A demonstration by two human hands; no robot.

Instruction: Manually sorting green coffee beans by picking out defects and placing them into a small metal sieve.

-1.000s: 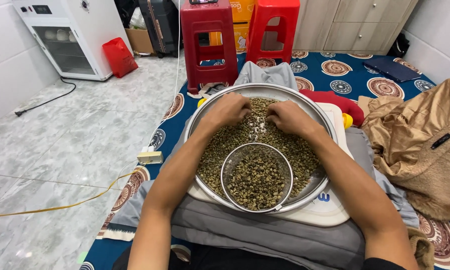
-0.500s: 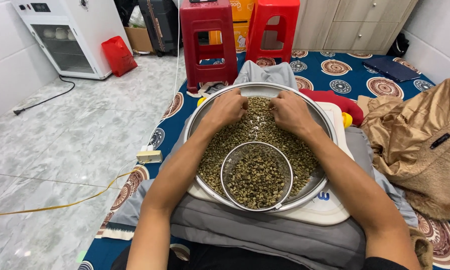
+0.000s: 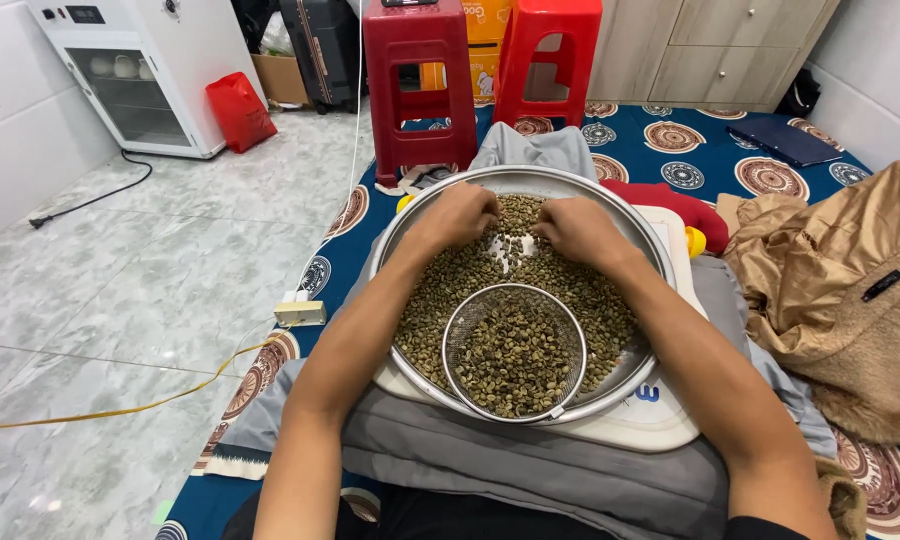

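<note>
A wide round metal sieve [image 3: 407, 222] rests on my lap, filled with greenish-brown beans [image 3: 588, 296]. Inside it, near me, sits a small wire-mesh strainer [image 3: 514, 350] also full of beans. My left hand [image 3: 460, 214] and my right hand [image 3: 573, 227] lie palm-down on the beans at the sieve's far side, fingers curled into them, close together. Between the two hands a small bare patch of the sieve's pale bottom shows. Whether either hand pinches a bean is hidden by the fingers.
A white board [image 3: 660, 420] and grey cloth [image 3: 530, 465] lie under the sieve. Two red plastic stools [image 3: 417, 80] stand ahead on a blue patterned mat [image 3: 690, 150]. A brown blanket [image 3: 850, 290] lies at right. A white cabinet [image 3: 140, 70], power strip [image 3: 300, 313] and yellow cord [image 3: 120, 410] occupy the tiled floor at left.
Both hands pushed toward the sieve's far rim, then drew back slightly toward me. The bare patch between them was covered and has opened again. The strainer has not moved.
</note>
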